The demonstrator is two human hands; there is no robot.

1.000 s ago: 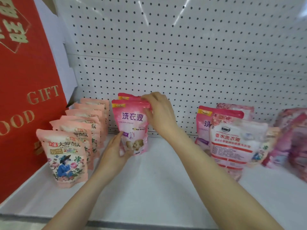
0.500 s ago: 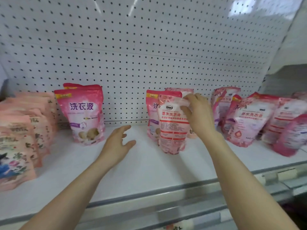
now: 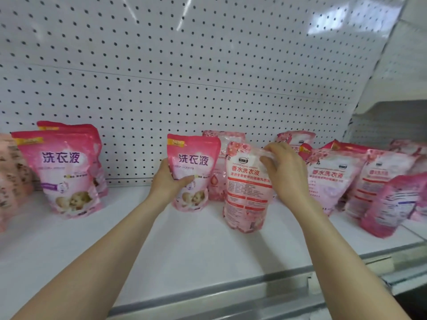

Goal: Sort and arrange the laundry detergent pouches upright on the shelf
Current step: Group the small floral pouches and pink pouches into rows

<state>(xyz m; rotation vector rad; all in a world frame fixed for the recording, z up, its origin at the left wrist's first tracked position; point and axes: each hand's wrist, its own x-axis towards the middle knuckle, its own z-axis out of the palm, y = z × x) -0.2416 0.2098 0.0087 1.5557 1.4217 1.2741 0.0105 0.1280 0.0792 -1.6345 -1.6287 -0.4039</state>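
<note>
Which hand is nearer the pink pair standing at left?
Left. The left hand, gripping another pink pouch, is right of the pair; the right hand grips a floral pouch farther right.

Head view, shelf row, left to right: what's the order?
peach pouches → pink pouch pair → left hand gripping the held pink pouch → floral pouch pinched at the top by the right hand → floral pouch cluster → magenta pouch

On the shelf [image 3: 184, 245]: paired pouches [image 3: 67, 176] front-to-back at frame left, centre-left pouch [image 3: 198, 162] beside centre-right pouch [image 3: 247, 192] mid-frame, clustered pouches [image 3: 328, 181] far right.
</note>
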